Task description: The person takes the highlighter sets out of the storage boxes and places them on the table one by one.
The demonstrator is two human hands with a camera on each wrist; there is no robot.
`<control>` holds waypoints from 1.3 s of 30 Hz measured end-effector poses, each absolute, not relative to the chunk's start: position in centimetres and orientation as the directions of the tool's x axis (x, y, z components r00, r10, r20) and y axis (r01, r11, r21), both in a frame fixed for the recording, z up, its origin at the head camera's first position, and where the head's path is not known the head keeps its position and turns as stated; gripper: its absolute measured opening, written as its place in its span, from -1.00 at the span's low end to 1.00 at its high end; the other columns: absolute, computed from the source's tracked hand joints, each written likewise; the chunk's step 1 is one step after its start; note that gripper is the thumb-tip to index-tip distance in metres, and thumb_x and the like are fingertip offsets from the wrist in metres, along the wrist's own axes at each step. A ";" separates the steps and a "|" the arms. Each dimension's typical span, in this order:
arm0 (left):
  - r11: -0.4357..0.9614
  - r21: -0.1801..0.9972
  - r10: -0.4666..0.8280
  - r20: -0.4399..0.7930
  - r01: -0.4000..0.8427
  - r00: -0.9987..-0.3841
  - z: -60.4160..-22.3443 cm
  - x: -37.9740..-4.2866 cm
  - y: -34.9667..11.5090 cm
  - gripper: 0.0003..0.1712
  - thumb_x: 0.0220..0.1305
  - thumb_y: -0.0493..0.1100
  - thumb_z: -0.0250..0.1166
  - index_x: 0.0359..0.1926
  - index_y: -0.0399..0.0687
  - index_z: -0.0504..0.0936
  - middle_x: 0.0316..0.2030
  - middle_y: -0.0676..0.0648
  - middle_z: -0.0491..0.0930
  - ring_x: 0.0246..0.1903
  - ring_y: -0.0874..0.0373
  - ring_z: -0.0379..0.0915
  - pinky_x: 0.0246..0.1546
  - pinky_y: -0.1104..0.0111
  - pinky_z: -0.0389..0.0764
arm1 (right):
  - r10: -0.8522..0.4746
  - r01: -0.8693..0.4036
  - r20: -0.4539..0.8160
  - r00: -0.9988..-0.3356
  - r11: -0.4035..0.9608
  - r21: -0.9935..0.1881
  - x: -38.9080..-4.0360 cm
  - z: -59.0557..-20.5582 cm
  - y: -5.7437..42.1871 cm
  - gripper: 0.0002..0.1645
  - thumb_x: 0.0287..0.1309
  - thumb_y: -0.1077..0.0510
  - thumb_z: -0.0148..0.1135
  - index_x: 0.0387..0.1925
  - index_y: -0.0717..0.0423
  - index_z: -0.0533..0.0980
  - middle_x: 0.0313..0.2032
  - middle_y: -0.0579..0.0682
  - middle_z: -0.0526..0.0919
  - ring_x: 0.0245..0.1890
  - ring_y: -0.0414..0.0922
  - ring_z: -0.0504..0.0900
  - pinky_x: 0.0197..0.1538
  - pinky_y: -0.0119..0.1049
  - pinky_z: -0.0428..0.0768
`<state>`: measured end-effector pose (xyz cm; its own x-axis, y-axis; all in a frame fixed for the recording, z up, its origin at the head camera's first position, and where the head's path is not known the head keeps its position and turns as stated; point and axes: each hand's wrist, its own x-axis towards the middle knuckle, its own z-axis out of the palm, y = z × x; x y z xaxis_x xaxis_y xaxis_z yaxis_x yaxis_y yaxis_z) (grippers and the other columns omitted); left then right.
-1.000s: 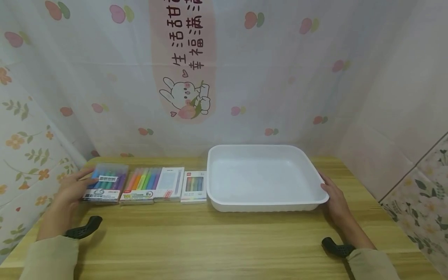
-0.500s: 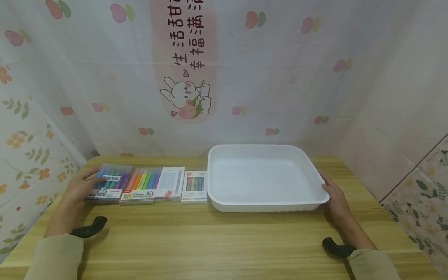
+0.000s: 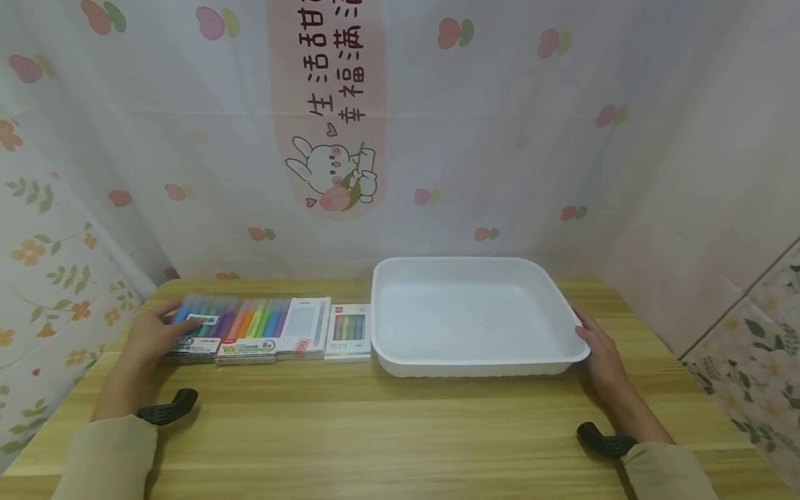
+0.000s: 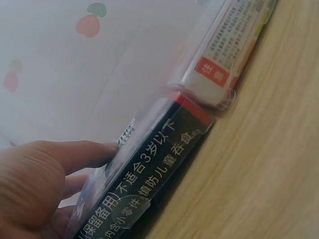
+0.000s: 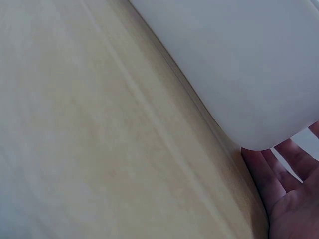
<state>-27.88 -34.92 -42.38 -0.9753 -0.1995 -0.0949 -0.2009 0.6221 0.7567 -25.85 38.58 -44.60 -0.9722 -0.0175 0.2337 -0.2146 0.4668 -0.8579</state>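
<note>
My left hand (image 3: pixel 148 337) lies at the left end of a row of pen packs, against a clear pack of coloured pens (image 3: pixel 200 345). In the left wrist view the thumb (image 4: pixel 89 153) is straight along the pack's upper face; other fingers sit behind it, partly hidden. Next to this pack lies a bright pack of highlighter-like pens (image 3: pixel 250 345), touching or nearly so. At the right end my right hand (image 3: pixel 605 361) rests against the side of a white rectangular tray (image 3: pixel 481 369). Its fingers (image 5: pixel 271 181) look straight against the tray wall in the right wrist view.
Between the bright pack and the tray stand a white-and-clear package (image 3: pixel 304 326) and a small white box (image 3: pixel 347 351) with a coloured window. All lie on a wood-grain table (image 3: pixel 387 437). A patterned curtain (image 3: pixel 475 139) hangs behind.
My left hand has moved right, and the leftmost pen pack has slid right with it, up against the neighbouring pack. The right hand and tray have stayed nearly still.
</note>
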 end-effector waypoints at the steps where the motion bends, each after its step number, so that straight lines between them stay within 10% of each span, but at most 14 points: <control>1: 0.636 0.749 -0.187 -0.087 -0.188 -0.979 -42.3 -27.8 -34.9 -0.04 0.46 0.07 0.19 0.53 -0.42 -0.05 0.38 -0.70 0.06 0.37 -0.61 0.03 0.33 -0.29 0.30 | -0.017 -0.215 0.234 -0.972 0.465 -0.859 -25.8 -44.6 38.6 -0.33 0.61 -0.11 -0.38 0.60 0.01 0.04 0.58 0.17 0.06 0.25 -0.64 0.21 0.09 -0.82 0.29; 39: 0.835 0.538 -0.152 0.019 -0.118 -0.988 -41.5 -27.0 -34.3 -0.16 0.43 0.02 0.21 0.31 -0.72 0.22 0.19 -0.71 0.32 0.17 -0.61 0.31 0.14 -0.29 0.45 | -0.018 -0.209 0.226 -0.974 0.452 -0.867 -25.9 -44.6 38.7 -0.31 0.61 -0.13 -0.38 0.60 0.03 0.01 0.58 0.22 0.02 0.26 -0.67 0.17 0.12 -0.85 0.25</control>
